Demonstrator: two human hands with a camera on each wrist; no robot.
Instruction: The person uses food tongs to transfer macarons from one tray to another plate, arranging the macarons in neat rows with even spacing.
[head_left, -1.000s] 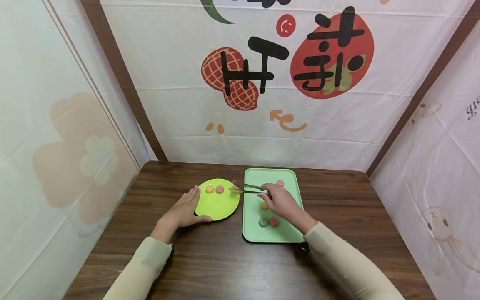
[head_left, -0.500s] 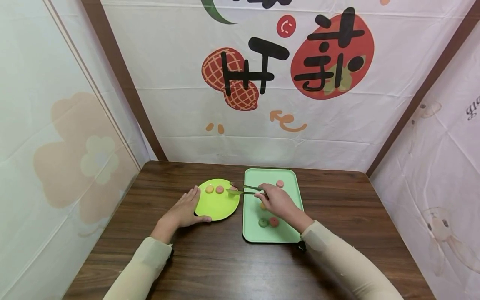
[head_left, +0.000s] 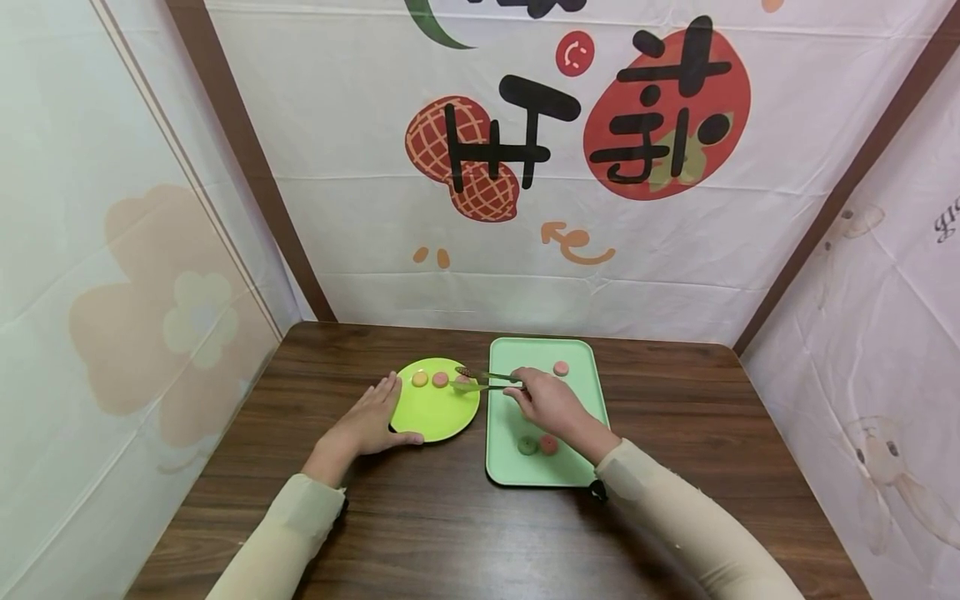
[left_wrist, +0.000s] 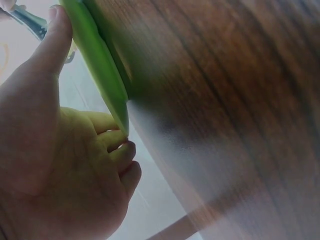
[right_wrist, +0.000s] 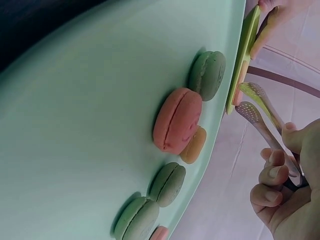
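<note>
A dark wood table [head_left: 465,533] stands in a corner of white printed cloth walls. The person's right hand [head_left: 547,402] grips metal tongs [head_left: 483,381] by the handle end, fingers curled round it; the tongs lie nearly level, their long axis running from that grip out to the left, with the two perforated, spoon-shaped tips slightly parted and holding nothing, over the near edge of the lime-green plate [head_left: 435,410]. A pink macaron [head_left: 462,380] sits on the plate right at the tips. Further left of it on the plate lie two more macarons, one pink [head_left: 440,379] and one orange [head_left: 420,379]. Below and behind the grip is the pale green tray [head_left: 510,450]; the right wrist view shows at least five macarons on it, three of them green and one large and coral. The left hand [head_left: 372,423] rests on the plate's far-left rim, thumb along the edge and fingers curled under it.
</note>
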